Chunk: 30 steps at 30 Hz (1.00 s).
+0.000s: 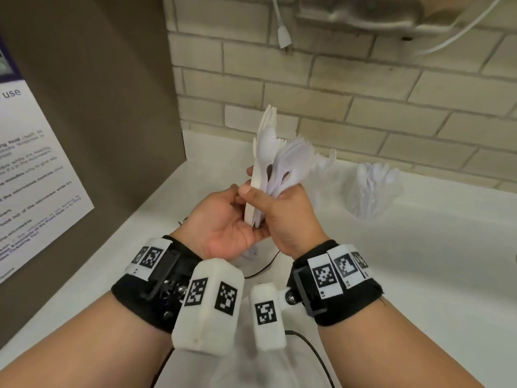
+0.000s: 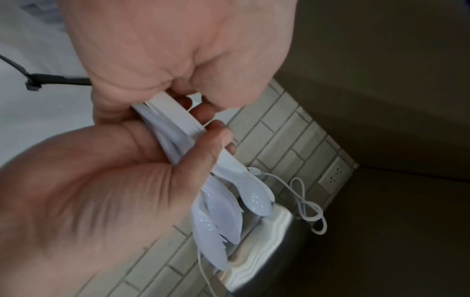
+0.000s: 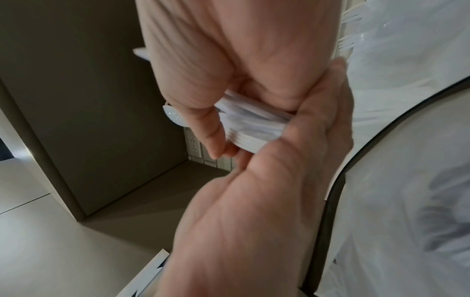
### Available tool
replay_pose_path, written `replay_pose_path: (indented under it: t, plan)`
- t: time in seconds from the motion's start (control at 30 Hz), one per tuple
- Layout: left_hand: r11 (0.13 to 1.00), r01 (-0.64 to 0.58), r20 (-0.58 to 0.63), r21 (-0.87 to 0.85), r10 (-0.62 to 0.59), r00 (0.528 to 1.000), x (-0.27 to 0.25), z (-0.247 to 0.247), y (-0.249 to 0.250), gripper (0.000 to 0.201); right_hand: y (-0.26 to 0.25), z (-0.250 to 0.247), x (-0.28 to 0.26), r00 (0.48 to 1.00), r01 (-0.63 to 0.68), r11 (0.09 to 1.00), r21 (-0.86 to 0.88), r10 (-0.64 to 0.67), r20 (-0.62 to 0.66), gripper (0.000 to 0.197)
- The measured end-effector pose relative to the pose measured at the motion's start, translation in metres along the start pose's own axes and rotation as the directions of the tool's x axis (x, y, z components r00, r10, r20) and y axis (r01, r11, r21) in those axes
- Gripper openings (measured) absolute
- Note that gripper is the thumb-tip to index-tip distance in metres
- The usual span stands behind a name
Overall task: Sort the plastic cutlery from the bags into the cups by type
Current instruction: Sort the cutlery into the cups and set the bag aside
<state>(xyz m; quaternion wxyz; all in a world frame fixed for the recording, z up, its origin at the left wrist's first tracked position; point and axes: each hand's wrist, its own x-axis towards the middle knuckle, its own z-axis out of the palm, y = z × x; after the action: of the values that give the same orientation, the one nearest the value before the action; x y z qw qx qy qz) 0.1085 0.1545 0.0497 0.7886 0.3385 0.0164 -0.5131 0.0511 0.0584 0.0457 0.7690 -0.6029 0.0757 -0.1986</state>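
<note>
White plastic, thin and glossy: that is what I have in both hands, a mixed bundle of cutlery [image 1: 275,169] held up above the counter [image 1: 419,247], handles down and heads fanned upward, forks and spoons jumbled together. My right hand [image 1: 282,217] is wrapped round the handles with the thumb laid across the front, while my left hand [image 1: 223,222] cups the lower ends, fingers curled against them from beneath; the left wrist view shows the handles stacked edge to edge between the two grips. I judge the bundle nearly weightless, springy rather than stiff, and slick enough that pieces will slide past each other if I loosen my hold, so the flat handles are the place to pinch, not the smooth bowls or the tines, which look liable to snag and snap. Further back on the counter stands a clear cup of spoons [image 1: 373,189], and nearer the bundle a second clear cup [image 1: 326,169] with a fork head showing. To separate one type I would keep the right hand tight and draw pieces out by their handle ends.
</note>
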Motion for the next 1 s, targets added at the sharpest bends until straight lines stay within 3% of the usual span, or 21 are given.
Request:
replay_pose_path:
  t: [0.07, 0.2, 0.3, 0.4, 0.5, 0.53, 0.6, 0.73, 0.8, 0.9, 1.0]
  plan:
    - [1.0, 0.012, -0.031, -0.005, -0.012, 0.999, 0.004, -0.005, -0.002, 0.048, 0.001, 0.0, -0.001, 0.999, -0.031, 0.999, 0.028, 0.032, -0.033, 0.018]
    - [1.0, 0.009, 0.038, 0.006, -0.009, 0.999, 0.006, -0.005, -0.007, 0.05, 0.0, 0.002, -0.002, 0.995, -0.047, 0.999, -0.013, 0.046, -0.084, 0.007]
    - [0.981, -0.006, 0.105, 0.192, -0.015, 0.994, 0.004, -0.005, -0.009, 0.066, 0.001, -0.001, -0.001, 0.996, -0.057, 0.998, 0.019, 0.058, -0.071, 0.014]
    - [0.854, -0.217, 0.227, 0.472, 0.12, 0.967, -0.001, -0.009, -0.004, 0.078, 0.0, -0.009, 0.0, 0.992, -0.099, 0.994, 0.053, 0.094, 0.086, 0.03]
    - [0.659, -0.328, 0.329, 0.676, 0.128, 0.936, -0.008, -0.007, 0.001, 0.073, 0.002, -0.009, -0.01, 0.942, -0.166, 0.977, -0.136, 0.198, 0.271, 0.023]
    - [0.628, -0.316, 0.308, 0.711, 0.126, 0.943, -0.009, -0.006, 0.002, 0.072, 0.004, -0.008, -0.014, 0.917, -0.191, 0.96, -0.207, 0.249, 0.311, 0.022]
    - [0.576, -0.321, 0.284, 0.752, 0.157, 0.946, -0.011, -0.003, 0.001, 0.053, 0.008, -0.006, -0.019, 0.883, -0.246, 0.939, -0.238, 0.319, 0.344, 0.021]
    - [0.459, -0.304, 0.177, 0.834, 0.3, 0.937, -0.009, 0.004, -0.007, 0.017, 0.013, -0.008, -0.016, 0.893, -0.258, 0.935, -0.242, 0.326, 0.309, 0.016]
    - [0.475, -0.31, 0.106, 0.823, 0.408, 0.907, -0.002, 0.006, -0.008, 0.016, 0.016, -0.01, -0.013, 0.917, -0.215, 0.929, -0.301, 0.298, 0.266, 0.026]
    - [0.579, -0.349, -0.007, 0.737, 0.523, 0.852, 0.008, 0.008, -0.005, 0.014, 0.02, -0.012, -0.008, 0.948, -0.237, 0.866, -0.439, 0.305, 0.09, 0.017]
    - [0.556, -0.371, 0.033, 0.744, 0.523, 0.852, 0.01, 0.011, -0.004, 0.011, 0.022, -0.011, -0.007, 0.947, -0.254, 0.865, -0.433, 0.313, 0.068, 0.022]
